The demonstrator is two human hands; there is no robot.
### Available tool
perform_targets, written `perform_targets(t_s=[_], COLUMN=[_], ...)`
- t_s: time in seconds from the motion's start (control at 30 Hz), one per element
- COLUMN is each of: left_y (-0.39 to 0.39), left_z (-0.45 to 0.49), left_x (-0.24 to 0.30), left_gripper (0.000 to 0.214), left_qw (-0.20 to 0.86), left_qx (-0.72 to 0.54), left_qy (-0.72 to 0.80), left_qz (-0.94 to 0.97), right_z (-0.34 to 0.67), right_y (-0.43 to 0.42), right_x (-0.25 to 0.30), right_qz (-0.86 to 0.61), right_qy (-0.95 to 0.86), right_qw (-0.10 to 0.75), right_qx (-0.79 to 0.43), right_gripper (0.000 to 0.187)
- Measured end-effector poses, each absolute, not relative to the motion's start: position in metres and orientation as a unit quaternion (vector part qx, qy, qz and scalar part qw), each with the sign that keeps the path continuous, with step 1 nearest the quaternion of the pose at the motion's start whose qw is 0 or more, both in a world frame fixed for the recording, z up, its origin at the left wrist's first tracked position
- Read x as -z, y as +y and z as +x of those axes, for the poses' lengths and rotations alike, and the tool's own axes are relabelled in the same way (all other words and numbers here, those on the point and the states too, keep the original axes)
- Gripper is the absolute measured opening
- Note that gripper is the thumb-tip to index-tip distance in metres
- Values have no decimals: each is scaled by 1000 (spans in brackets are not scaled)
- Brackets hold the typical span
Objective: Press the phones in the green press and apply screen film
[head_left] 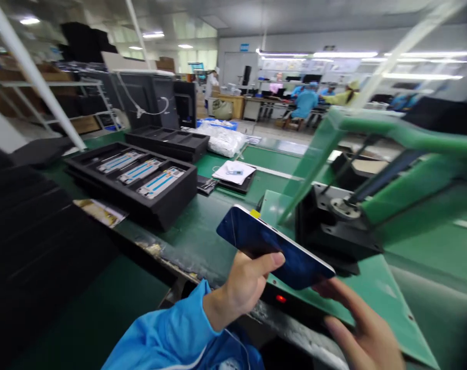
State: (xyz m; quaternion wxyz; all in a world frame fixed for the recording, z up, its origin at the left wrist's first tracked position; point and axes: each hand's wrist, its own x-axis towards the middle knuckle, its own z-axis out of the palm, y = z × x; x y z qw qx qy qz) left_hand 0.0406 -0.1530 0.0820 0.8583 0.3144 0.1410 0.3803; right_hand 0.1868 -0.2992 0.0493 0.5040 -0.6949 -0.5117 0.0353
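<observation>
My left hand grips a dark-screened smartphone from below, with the thumb across its glass face. The phone is tilted, and a small yellow tag shows at its far edge. My right hand is blurred at the lower right, its fingers spread and reaching toward the phone's near corner. I cannot tell whether they touch it. Just beyond the phone stands a black bench fixture under a raised green frame.
A black foam tray holds several long parts with blue strips on the green workbench. Behind it are another black tray and a white bag. Papers lie nearby. Seated co-workers work at far benches.
</observation>
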Motion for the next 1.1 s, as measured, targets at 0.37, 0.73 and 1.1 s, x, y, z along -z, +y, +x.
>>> perform_targets(t_s=[0.37, 0.73, 1.1], left_y=[-116, -108, -105], left_z=[56, 56, 54], left_x=[-59, -59, -58], left_gripper=[50, 17, 22], left_qw=[740, 639, 604], left_qx=[-277, -225, -238], left_qy=[114, 70, 61], left_qz=[603, 732, 758], right_z=[246, 242, 243], right_y=[-322, -322, -320], right_x=[-34, -38, -40], right_qz=[-661, -632, -617], right_qy=[-388, -339, -372], right_qw=[609, 643, 633], right_qx=[-201, -269, -282], right_gripper=[26, 21, 27])
